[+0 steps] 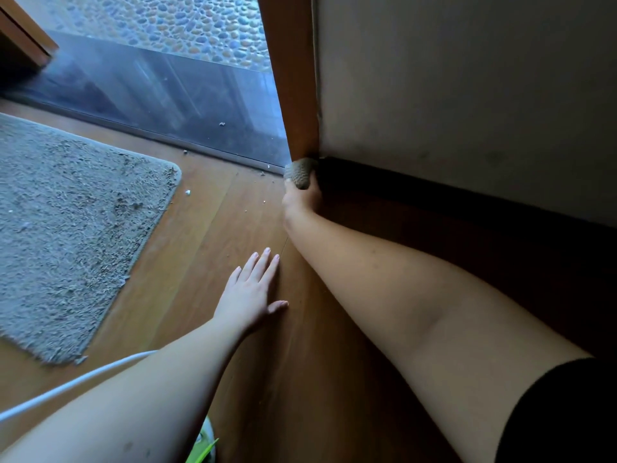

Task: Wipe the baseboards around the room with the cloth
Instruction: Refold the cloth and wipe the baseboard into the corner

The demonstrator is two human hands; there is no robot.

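Head view: cloth [299, 172] is bunched in the right hand [302, 198] and pressed at the baseboard [434, 202] end, right where it's met by the door frame [290, 78]. Baseboard's long axis is run back toward the lower right, so that's probably where the wipe gets dragged. Left hand [250, 292] is laid flat on the floor [207, 235], fingers spread, nothing held. Rug [73, 222] is kept well left.
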